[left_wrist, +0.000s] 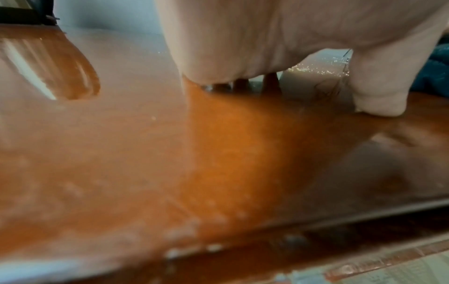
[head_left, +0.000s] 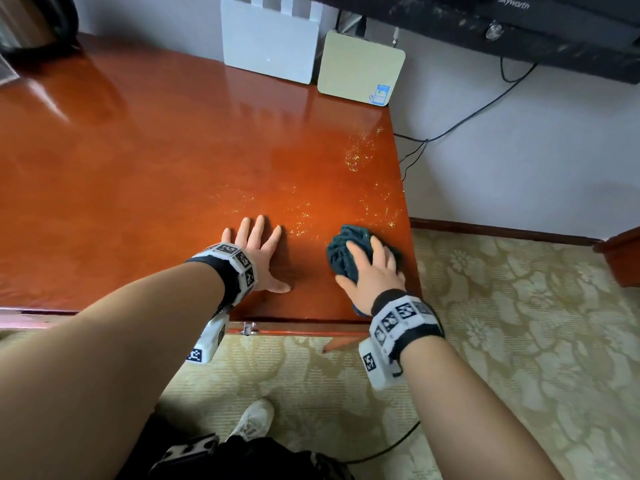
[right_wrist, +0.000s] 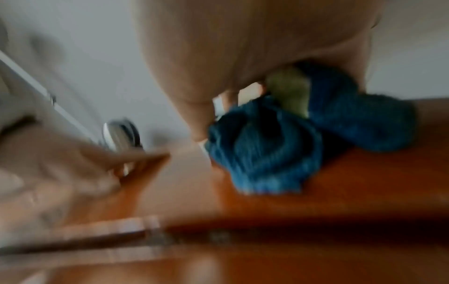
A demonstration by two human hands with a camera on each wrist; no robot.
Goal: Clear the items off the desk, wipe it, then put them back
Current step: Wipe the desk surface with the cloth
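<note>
The right hand (head_left: 372, 271) lay on a bunched dark teal cloth (head_left: 346, 247) near the right front corner of the tabletop (head_left: 156, 168); its fingers (head_left: 360, 252) curled over the top of the wad and gripped it, pressing it down on the wood; in the right wrist view the cloth (right_wrist: 264, 153) showed as a thick, soft lump with a pale green patch tucked inside, though that picture was blurred. The left hand (head_left: 258, 258) rested flat on the tabletop just to the left of the cloth, fingers straight and spread, holding nothing, apparently bracing the body.

Droplets or specks (head_left: 356, 154) glittered on the glossy surface beyond the cloth and toward the right edge, so the wiping looked to be under way with that patch not yet covered. Two flat boxes, one white (head_left: 270, 46) and one cream (head_left: 360, 67), leaned at the back against the wall.

The cloth seemed light, limp and probably damp; it would fold and slide under the palm rather than keep its shape, so a hold over the top of the bunch with downward pressure suited it best; the lacquered wood looked slick, and the wad sat close to the edge, where a stroke could carry it off.
</note>
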